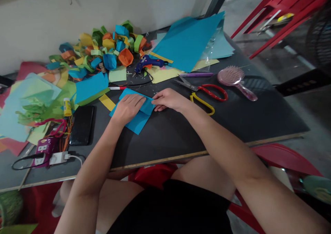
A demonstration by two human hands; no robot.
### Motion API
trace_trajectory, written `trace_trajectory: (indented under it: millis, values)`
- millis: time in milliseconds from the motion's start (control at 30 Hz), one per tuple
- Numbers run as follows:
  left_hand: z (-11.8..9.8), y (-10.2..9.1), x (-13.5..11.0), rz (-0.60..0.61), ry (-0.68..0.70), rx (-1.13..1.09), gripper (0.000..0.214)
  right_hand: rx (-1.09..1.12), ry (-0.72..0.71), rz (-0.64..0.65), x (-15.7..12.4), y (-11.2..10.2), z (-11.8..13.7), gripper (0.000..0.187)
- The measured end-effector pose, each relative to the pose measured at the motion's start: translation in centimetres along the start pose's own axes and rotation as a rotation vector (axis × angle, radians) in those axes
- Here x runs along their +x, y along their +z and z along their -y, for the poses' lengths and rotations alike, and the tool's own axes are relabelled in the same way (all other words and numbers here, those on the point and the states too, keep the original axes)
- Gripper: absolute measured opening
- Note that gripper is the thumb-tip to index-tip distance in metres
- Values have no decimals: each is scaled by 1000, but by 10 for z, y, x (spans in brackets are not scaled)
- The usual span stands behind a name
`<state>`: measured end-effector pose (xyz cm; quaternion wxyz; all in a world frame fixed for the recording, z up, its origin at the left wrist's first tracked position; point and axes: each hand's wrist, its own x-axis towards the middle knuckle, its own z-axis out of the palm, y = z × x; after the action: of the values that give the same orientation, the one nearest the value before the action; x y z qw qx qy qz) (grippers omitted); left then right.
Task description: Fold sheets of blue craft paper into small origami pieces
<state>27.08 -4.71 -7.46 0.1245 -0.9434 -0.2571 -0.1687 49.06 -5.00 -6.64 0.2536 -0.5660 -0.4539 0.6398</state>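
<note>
A blue sheet of paper [137, 122], partly folded, lies on the dark table [181, 130] in front of me. My left hand [128, 108] lies flat on top of it, fingers stretched and pressing the fold down. My right hand [168, 99] touches the sheet's right edge, its fingers curled and pinching the fold against the table. The part of the paper under my left hand is hidden.
Red and yellow scissors [207, 94], a pink hairbrush [235, 79] and a blue glue gun [147, 62] lie beyond my hands. Folded paper pieces [103, 51] pile at the back left, large blue sheets [188, 41] at the back. A phone [81, 125] and power strip [48, 151] sit left.
</note>
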Motion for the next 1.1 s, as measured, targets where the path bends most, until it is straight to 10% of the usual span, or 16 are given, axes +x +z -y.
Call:
trace_trajectory:
  millis: [700, 1100]
  values:
    - [7, 4, -17, -75, 29, -15, 35, 47, 40, 65, -5, -7, 4, 40]
    - [6, 6, -11, -33, 66, 106, 30, -143, -62, -29, 1, -3, -6, 27]
